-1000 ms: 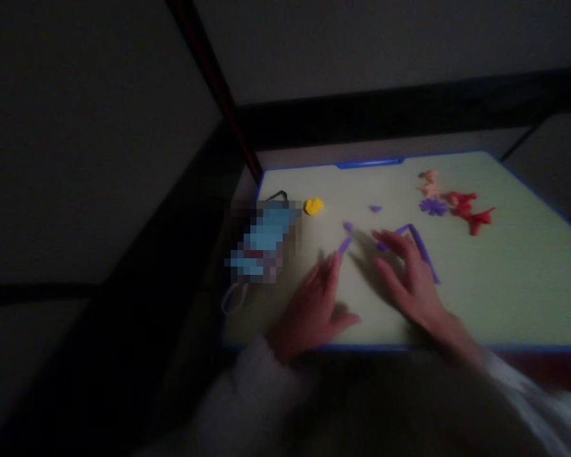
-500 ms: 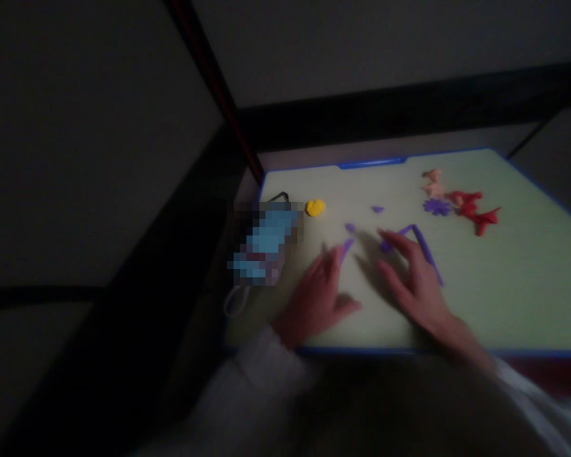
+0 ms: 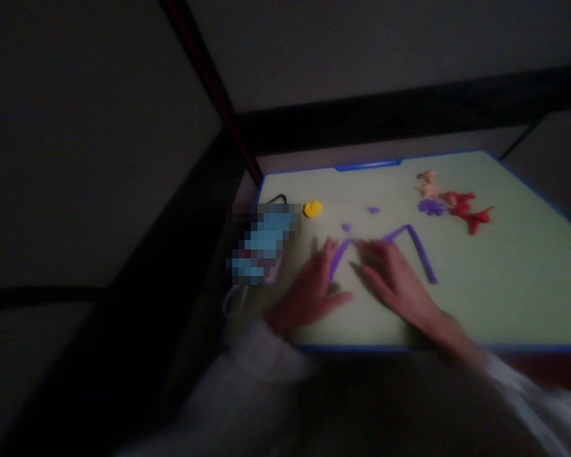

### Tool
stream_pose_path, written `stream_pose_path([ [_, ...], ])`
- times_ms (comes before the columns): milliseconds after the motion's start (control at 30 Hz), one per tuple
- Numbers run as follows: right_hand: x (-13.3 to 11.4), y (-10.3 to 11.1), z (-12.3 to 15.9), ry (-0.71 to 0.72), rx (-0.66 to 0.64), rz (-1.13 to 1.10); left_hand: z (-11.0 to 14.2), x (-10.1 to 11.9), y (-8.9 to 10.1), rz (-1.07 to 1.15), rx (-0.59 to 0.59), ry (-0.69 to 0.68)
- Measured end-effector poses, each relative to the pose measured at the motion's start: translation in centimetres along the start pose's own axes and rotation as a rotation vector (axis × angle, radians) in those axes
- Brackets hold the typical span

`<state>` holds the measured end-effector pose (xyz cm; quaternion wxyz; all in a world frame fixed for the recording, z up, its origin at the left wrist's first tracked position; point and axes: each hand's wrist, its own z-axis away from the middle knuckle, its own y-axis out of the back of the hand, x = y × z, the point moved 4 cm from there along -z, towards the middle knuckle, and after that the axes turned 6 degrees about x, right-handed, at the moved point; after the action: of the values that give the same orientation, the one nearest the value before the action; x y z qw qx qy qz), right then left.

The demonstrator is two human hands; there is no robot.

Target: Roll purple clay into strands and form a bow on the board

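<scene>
My left hand (image 3: 309, 289) lies flat on a pale green board (image 3: 504, 292), fingers stretched out, its fingertips beside a short purple clay strip (image 3: 337, 257). My right hand (image 3: 394, 279) rests flat just to the right, fingers extended onto the near end of a long bent purple clay rope (image 3: 419, 251). Neither hand grips anything. Two small purple clay bits (image 3: 346, 226) lie just beyond the fingers.
A yellow clay lump (image 3: 313, 208) sits at the board's left. Purple flower (image 3: 431, 206), red (image 3: 469, 209) and peach (image 3: 427, 182) clay shapes lie at the far right. A blurred blue object (image 3: 261, 244) rests off the left edge. The room is dark.
Both hands slid left and slightly nearer along the board. The short purple strip now shows longer beside my left fingertips, and more of the bent rope is uncovered.
</scene>
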<state>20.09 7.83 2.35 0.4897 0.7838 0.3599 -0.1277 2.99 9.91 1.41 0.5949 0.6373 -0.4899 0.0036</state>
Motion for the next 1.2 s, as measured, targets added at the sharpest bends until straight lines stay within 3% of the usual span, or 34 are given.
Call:
stream_pose_path([
  [233, -0.6, -2.4, -0.1, 0.108, -0.109, 0.129, -2.3, -2.2, -0.3, 0.261, 0.009, 0.085],
  [433, -0.6, -3.0, -0.3, 0.106, -0.134, 0.158, -2.6, -2.2, -0.8, 0.353, 0.022, 0.094],
  [633, -0.7, -3.0, -0.3, 0.098, -0.11, 0.159, -2.7, -1.4, -0.5, 0.298, 0.025, 0.073],
  [933, -0.7, -3.1, -0.4, 0.158, -0.126, 0.233, -2.8, -0.4, -1.1, -0.037, -0.03, 0.004],
  [1200, -0.2, -2.6, -0.2, 0.112, -0.048, 0.223, -2.8, -1.1, -1.0, 0.072, 0.068, -0.004],
])
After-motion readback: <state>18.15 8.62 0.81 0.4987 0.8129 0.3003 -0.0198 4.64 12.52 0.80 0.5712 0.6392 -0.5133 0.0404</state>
